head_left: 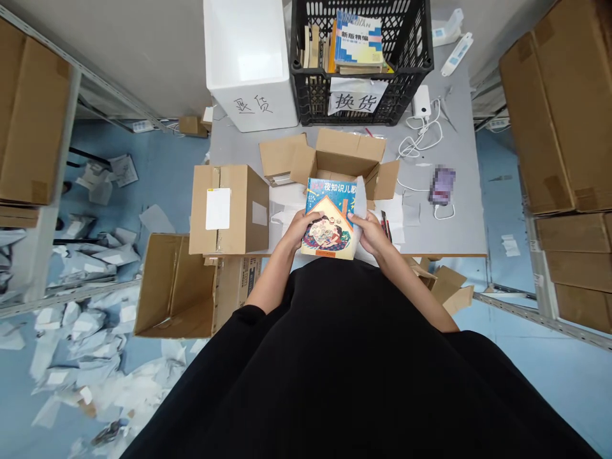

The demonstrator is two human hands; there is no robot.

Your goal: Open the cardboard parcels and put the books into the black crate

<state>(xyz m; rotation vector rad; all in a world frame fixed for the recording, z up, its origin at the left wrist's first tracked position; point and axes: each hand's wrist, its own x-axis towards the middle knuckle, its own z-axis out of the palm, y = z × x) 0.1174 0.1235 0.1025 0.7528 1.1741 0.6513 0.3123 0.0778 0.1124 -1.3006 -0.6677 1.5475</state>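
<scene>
Both my hands grip a colourful illustrated paperback book (329, 220) with a blue cover and Chinese title, held upright over the table edge. My left hand (302, 231) holds its left side. My right hand (370, 233) holds its right side, close to a white sheet (359, 199) standing at the book's top right corner. Just beyond the book sits an open cardboard box (345, 148) with its flaps spread. A taped cardboard box (228, 210) lies to my left, apart from my hands.
The grey table (459, 229) carries a black crate of books (361, 64), a white foam box (248, 64), a power bank (421, 101) and a blurred phone (442, 186). An open carton (174, 287) stands at left. Torn mailers litter the floor (95, 331). Stacked cartons flank both sides.
</scene>
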